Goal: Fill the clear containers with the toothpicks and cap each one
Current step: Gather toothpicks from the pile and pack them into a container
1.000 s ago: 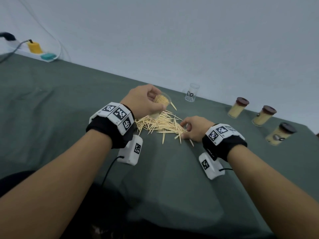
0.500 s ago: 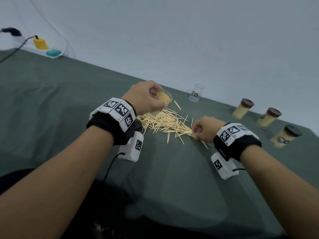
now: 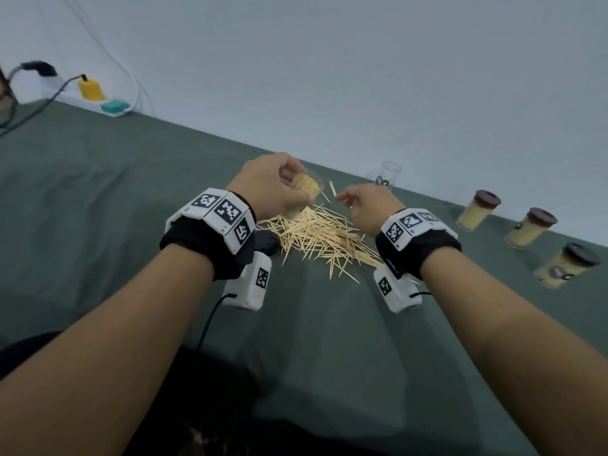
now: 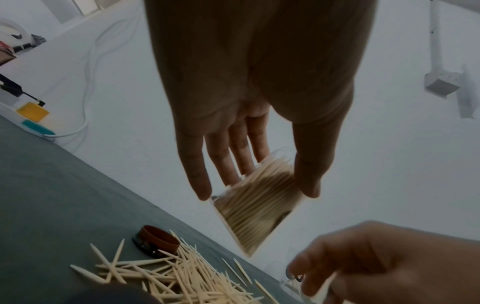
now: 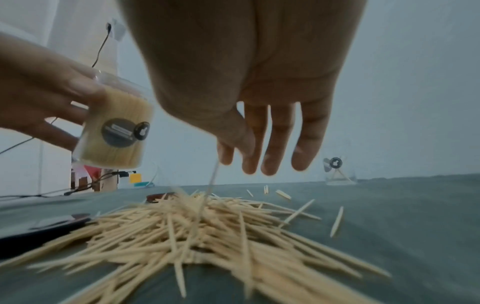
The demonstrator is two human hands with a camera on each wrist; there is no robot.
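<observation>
My left hand (image 3: 289, 192) grips a clear container (image 3: 304, 192) packed nearly full of toothpicks and holds it tilted above the table; the left wrist view shows its fingers and thumb round the container (image 4: 257, 205). My right hand (image 3: 348, 200) hovers just right of it, thumb and forefinger pinching a toothpick (image 5: 211, 181) that hangs down, blurred. Below both hands a loose pile of toothpicks (image 3: 322, 235) is spread on the green cloth. A brown cap (image 4: 158, 243) lies at the pile's left edge.
A clear, uncapped container (image 3: 386, 176) stands behind the pile by the wall, holding only a few toothpicks. Three filled containers with brown caps (image 3: 477, 212) (image 3: 529, 228) (image 3: 566, 264) line the right. A power strip (image 3: 98, 103) with cables sits far left.
My right hand has risen off the pile's right edge and moved up and left towards the held container, pinching a toothpick. The left hand has kept the container in place.
</observation>
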